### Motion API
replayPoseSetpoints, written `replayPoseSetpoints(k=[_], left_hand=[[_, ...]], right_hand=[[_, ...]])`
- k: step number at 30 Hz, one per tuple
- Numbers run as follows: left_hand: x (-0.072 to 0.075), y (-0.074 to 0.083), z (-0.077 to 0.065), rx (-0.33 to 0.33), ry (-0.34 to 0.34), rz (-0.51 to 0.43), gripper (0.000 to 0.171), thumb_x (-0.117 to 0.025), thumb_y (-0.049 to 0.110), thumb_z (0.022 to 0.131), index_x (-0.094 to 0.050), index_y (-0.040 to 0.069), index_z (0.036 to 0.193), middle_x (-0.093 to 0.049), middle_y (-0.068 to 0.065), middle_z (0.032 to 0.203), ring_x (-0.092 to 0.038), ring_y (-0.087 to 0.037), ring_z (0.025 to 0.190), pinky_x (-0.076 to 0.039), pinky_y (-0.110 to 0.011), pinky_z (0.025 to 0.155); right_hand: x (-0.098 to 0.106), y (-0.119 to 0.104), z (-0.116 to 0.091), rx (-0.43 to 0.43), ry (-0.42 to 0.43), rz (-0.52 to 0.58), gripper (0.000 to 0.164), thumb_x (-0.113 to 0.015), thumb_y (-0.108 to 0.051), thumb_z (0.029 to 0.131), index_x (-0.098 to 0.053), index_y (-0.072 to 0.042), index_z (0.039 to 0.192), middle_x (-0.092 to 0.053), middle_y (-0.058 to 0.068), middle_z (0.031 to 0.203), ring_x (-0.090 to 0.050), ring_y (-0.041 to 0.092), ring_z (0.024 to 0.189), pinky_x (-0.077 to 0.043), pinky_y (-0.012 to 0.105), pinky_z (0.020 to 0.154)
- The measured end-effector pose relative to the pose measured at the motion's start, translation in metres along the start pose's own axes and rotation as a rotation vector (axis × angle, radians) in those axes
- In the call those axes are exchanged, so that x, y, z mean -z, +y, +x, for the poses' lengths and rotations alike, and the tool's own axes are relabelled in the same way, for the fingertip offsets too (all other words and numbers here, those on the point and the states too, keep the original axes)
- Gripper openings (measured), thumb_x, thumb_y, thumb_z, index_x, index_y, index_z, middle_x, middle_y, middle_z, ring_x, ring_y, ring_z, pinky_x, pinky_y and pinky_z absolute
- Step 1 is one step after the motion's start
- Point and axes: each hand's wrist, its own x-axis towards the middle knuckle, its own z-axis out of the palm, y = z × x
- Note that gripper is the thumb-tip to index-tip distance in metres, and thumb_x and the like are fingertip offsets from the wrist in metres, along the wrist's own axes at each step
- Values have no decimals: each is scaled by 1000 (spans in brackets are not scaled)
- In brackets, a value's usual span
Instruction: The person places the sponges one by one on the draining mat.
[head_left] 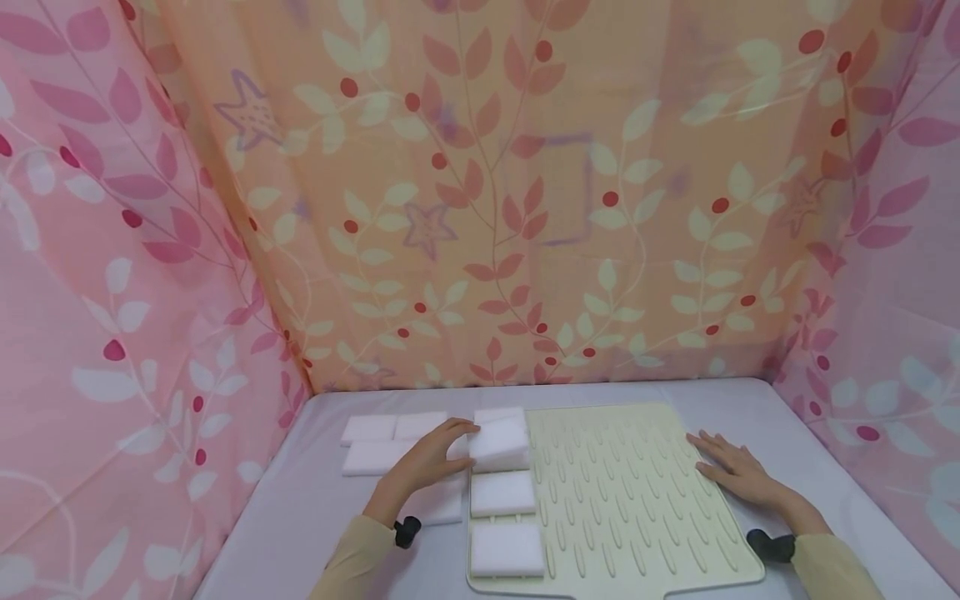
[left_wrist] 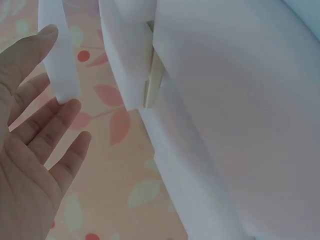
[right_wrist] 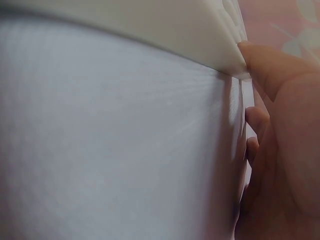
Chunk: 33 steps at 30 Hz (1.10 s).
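My left hand [head_left: 429, 460] pinches a white sponge block [head_left: 498, 440] between thumb and fingers, above the left side of a pale cream ridged mat [head_left: 622, 483]. The held sponge is tilted. In the left wrist view, the thumb lies against one face of this sponge [left_wrist: 62, 60], with fingertips at its other side. Two more sponges, a middle one [head_left: 502, 493] and a near one [head_left: 507, 550], lie along the mat's left edge; another [head_left: 498, 413] shows behind the held one. My right hand [head_left: 738, 475] rests at the mat's right edge, its thumb touching the rim [right_wrist: 227, 62].
Left of the mat, several white sponges [head_left: 369, 428] lie on the white-covered table [head_left: 277, 533], partly hidden by the left arm. A patterned orange curtain [head_left: 480, 208] stands behind the table, with pink curtains [head_left: 150, 333] on both sides.
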Motion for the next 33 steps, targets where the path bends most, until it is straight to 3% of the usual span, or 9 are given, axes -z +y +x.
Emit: replayPoseSetpoints(k=[13,23,33], left_hand=[[-15,12,34,-37,-75,-1,54,-66,33,85,-49,15,133,-47,-1,134,-45,-17,123,-39,-36,101],[-25,17,63,-126,-84,73,51,-66,33,85,-52,12,130,-50,-3,130,-47,-18,122,-40,-33,101],[-29,29,94,-111,-119,106,50,-67,30,85,-53,12,129,-50,-2,131,-46,-16,123,-38,-29,102]], right_hand=[[-1,2,2,6,8,-7,58,-54,-34,92,-37,-9,141,-24,32,145,-12,56,131,6,70,99],[0,-1,0,9,0,6,58,-54,-33,92,-37,-8,141,-23,32,145,-11,56,130,6,70,99],[-1,1,0,24,11,-1,57,-54,-32,92,-38,-8,141,-25,32,144,-13,57,130,6,71,98]])
